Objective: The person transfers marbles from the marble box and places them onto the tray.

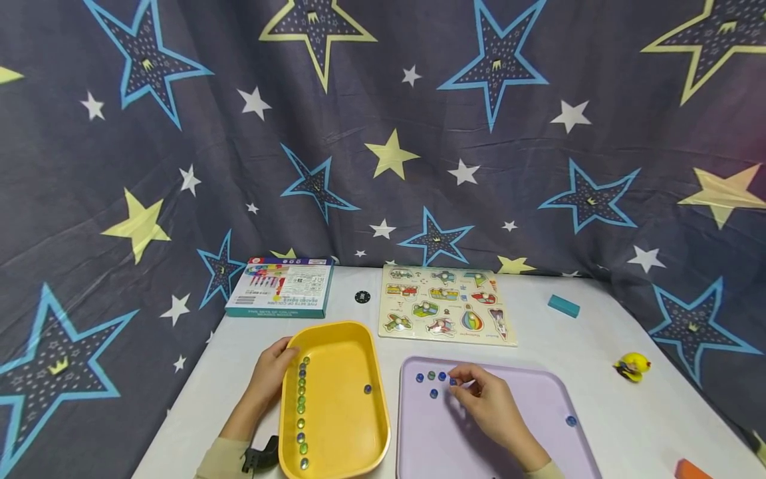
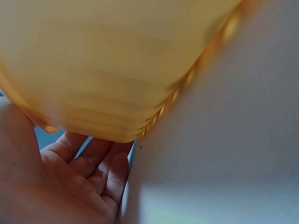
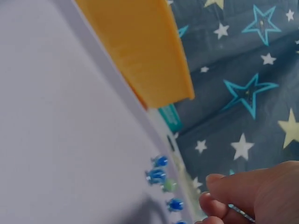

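My left hand (image 1: pixel 270 366) grips the left rim of a deep yellow tray (image 1: pixel 341 329), its thumb over the edge; in the left wrist view the fingers (image 2: pixel 98 170) curl up against the tray's outside. Inside the tray, a line of green and blue marbles (image 1: pixel 301 400) runs along the left side, and one blue marble (image 1: pixel 368 389) lies apart at the right. Over a shallow purple tray (image 1: pixel 479 426), my right hand (image 1: pixel 487 402) pinches a blue marble (image 1: pixel 453 382) between thumb and fingertips. Beside it are several more marbles (image 1: pixel 442 376), one of them greenish (image 3: pixel 169 185).
Another blue marble (image 1: pixel 571 421) lies at the purple tray's right side. Behind the trays are a boxed bead set (image 1: pixel 281 289), a round black disc (image 1: pixel 362 297) and a wooden picture puzzle (image 1: pixel 445 306). To the right are a teal block (image 1: pixel 564 306), yellow toy (image 1: pixel 632 366) and orange block (image 1: pixel 691 470).
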A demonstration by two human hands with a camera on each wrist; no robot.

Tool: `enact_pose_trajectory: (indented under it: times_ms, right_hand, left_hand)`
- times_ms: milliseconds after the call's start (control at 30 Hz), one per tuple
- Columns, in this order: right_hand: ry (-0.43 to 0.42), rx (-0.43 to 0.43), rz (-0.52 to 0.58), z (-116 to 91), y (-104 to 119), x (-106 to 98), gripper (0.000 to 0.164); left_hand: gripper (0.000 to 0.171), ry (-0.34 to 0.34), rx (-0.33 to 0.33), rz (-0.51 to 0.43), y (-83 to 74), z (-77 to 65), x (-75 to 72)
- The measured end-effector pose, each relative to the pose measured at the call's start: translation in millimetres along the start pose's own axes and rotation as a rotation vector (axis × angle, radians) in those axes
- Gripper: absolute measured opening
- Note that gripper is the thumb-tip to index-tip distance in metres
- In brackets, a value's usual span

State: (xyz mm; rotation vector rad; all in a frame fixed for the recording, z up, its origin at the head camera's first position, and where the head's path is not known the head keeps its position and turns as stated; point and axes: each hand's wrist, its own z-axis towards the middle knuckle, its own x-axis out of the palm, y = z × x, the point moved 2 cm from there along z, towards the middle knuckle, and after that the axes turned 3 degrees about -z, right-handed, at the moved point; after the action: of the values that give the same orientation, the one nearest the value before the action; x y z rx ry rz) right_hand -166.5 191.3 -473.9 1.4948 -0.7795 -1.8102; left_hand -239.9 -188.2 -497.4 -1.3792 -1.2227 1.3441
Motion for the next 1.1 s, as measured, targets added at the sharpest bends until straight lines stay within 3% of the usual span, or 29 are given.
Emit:
enact_pose_trajectory:
  times_ms: [167, 433, 1100]
  right_hand:
    - [0.030, 0.013, -0.059, -1, -6, 7, 0.018]
    - [-0.031, -0.063, -0.161, -2, -11, 13, 0.020]
    - [0.021, -0.041, -0.232, -4, -12, 16, 0.018]
  left_hand:
    - [0.032, 0.001, -0.001, 0.005, 0.9, 0.3, -0.5]
    - [0.031, -0.002, 0.023, 0.009, 0.7, 0.4, -0.3]
    - [0.031, -0.013, 0.027, 0.022, -0.1, -0.9, -0.3]
